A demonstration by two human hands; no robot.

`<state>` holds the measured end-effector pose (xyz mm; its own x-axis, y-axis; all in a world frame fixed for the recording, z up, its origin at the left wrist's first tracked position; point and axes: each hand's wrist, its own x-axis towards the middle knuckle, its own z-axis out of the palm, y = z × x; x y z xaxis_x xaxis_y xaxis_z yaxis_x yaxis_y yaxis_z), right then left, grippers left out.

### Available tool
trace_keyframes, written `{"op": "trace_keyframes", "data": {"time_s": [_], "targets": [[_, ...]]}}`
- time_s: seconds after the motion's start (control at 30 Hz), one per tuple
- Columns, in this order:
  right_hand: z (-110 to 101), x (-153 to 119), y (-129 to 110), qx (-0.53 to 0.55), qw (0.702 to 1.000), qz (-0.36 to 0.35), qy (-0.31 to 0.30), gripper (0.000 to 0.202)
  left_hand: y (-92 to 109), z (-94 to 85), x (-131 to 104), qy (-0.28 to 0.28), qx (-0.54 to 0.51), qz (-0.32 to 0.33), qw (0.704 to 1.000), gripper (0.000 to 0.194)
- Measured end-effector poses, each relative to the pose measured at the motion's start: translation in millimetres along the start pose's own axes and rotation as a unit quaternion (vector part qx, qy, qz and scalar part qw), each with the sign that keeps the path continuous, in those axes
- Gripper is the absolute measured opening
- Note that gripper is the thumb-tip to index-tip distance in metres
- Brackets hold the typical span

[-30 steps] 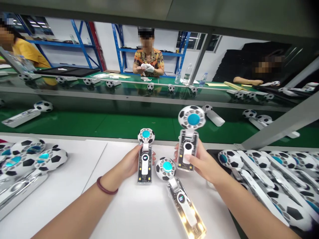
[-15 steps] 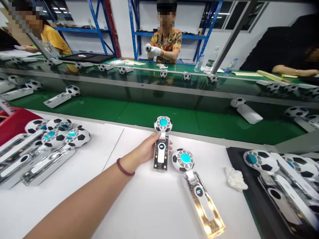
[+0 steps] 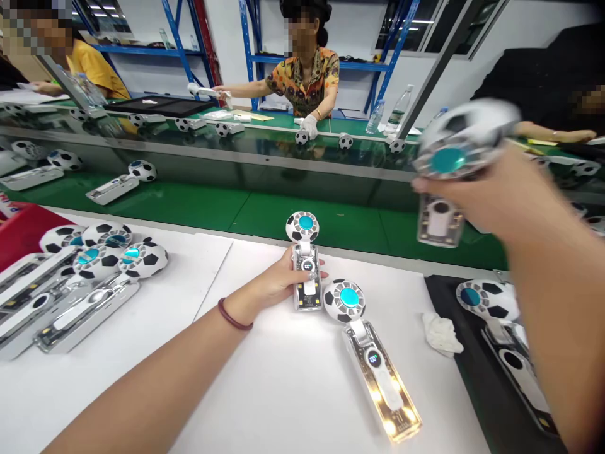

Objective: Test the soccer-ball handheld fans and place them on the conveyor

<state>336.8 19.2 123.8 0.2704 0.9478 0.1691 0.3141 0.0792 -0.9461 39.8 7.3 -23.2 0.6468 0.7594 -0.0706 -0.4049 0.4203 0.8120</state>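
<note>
My left hand (image 3: 273,284) is closed round a small handheld fan (image 3: 309,299) with a football-patterned head and a clear body. Its thumb lies across the fan's front, just below the small lit display. At the upper right, my right hand (image 3: 503,189) grips a second football fan (image 3: 439,224), raised above the green belt and blurred by motion. Between the two, nearer to me, a third fan (image 3: 385,378) lies on the white table (image 3: 265,391), its body glowing with warm light and its display lit.
Several football fans (image 3: 101,261) are piled at left beside a red bin (image 3: 28,236). A black tray (image 3: 458,378) with fans and a crumpled white tissue (image 3: 442,334) are at right. Fans lie along the green conveyor (image 3: 198,202). A gloved co-worker (image 3: 302,75) works across it.
My right hand has entered from the right, holding a fan above the belt. My left thumb has moved down onto its fan's front. The co-worker opposite has spread both arms.
</note>
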Motion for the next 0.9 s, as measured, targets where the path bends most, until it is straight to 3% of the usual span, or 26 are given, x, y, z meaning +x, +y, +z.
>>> {"op": "trace_keyframes", "data": {"time_s": [0.1,0.17,0.37,0.5,0.67,0.73,0.83,0.9], "targets": [[28.2,7.1,2.9,-0.242,0.970,-0.005,-0.017,0.084,-0.3,-1.3,0.5,0.014,0.007,-0.007,1.000,0.048],[44.2,2.4,8.2,-0.286,0.957,-0.004,-0.055,0.088,-0.8,-2.2,1.0,0.014,0.006,-0.009,1.000,0.050],[68.7,-57.2,43.0,-0.132,0.978,0.004,-0.164,0.067,1.3,7.7,-2.0,0.022,0.023,0.024,0.999,0.055],[78.1,-95.1,65.1,-0.066,0.984,0.023,-0.163,0.056,11.3,27.7,-8.9,0.013,0.030,0.054,0.998,0.055],[87.7,-116.4,55.6,0.065,0.984,0.006,-0.167,0.048,29.4,53.0,-20.4,-0.020,0.017,0.064,0.998,0.057],[91.2,-126.8,40.8,0.138,0.968,0.018,-0.207,0.050,35.3,61.0,-25.9,-0.030,0.018,0.062,0.997,0.060],[97.1,-145.2,18.9,0.246,0.913,0.100,-0.309,0.064,40.3,70.1,-34.3,-0.046,0.050,0.069,0.995,0.061],[100.8,-155.2,9.3,0.293,0.883,0.144,-0.337,0.071,41.4,74.6,-39.5,-0.053,0.086,0.075,0.992,0.060]]}}
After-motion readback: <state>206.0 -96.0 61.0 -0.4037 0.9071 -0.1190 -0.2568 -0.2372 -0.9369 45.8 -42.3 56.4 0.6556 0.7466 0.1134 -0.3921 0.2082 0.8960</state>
